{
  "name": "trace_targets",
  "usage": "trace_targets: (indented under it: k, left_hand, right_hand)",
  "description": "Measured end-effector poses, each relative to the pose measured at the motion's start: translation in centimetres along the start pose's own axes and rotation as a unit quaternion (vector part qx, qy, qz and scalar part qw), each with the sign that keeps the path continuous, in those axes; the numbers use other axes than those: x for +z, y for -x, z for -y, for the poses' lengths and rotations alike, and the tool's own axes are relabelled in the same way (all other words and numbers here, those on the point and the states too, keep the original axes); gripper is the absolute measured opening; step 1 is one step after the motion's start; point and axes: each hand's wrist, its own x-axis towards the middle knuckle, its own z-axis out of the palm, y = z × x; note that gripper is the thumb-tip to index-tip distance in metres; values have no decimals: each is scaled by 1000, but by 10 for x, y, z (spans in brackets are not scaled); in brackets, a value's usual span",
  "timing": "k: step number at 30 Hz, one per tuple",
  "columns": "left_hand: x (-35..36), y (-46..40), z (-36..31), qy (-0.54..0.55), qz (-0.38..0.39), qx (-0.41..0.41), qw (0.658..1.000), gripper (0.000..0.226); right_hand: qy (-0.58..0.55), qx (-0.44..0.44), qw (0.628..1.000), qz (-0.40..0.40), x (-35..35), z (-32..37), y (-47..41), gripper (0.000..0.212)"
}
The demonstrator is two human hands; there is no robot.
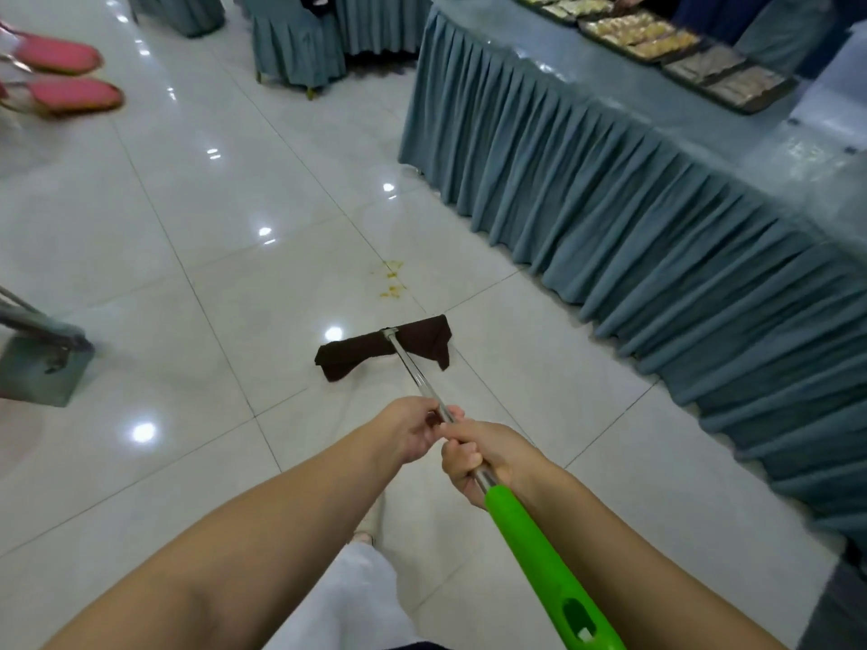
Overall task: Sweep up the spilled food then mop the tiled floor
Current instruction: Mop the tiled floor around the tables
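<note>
- Both hands are on the mop (413, 363), one right behind the other on the metal pole.
- Left hand (413, 431) is further down the pole, fingers curled loosely around it, so a light grip rather than a fist.
- Right hand (474, 455) is wrapped tight around the pole just above where the bright green handle (539, 560) starts. The two hands are pretty much touching.
- The mop head has a dark brown cloth (382, 351) draped over it, lying flat on the white tiled floor (187, 218), a bit rumpled at both ends.
- The spilled food (391, 279) is a small patch of yellowish bits and smears on the tiles, just beyond the cloth and not touching it.
- Over on the right there's a long table (610, 190) with a pleated blue-grey skirt, and trays of food (657, 44) lined up on top.
- On the left edge is a grey dustpan (42, 368) sitting on the floor, well apart from the mop.
- Covered chairs (295, 44) at the back, and a couple of pink seat cushions (65, 72) top left.
</note>
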Motion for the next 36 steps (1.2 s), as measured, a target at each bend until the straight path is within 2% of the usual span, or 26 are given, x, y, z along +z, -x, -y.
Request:
trace_targets:
  k: [9,14,18,22,25,31,36]
  left_hand:
    - [11,-80,-171,11,3,-3,1000,25]
    - [18,-116,-235,20,13,-11,1000,25]
    - [25,-137,-258,11,15,-28,999,29]
    - [36,-155,-269,41,9,-48,998,13]
    - [45,-171,-274,36,-7,-59,998,12]
    - [62,-203,-281,6,-37,-64,997,29]
    - [86,-236,-293,19,-61,-60,996,25]
  right_hand:
    - [8,12,1000,1,104,131,-83,32]
    - [-8,15,1000,-12,141,184,-117,31]
    - [-19,23,999,-28,151,210,-134,30]
    - [-28,40,997,-55,153,235,-145,31]
    - [-33,56,996,-66,152,255,-151,32]
    - [-55,70,995,-51,139,288,-171,23]
    - [-47,100,993,-51,127,329,-188,24]
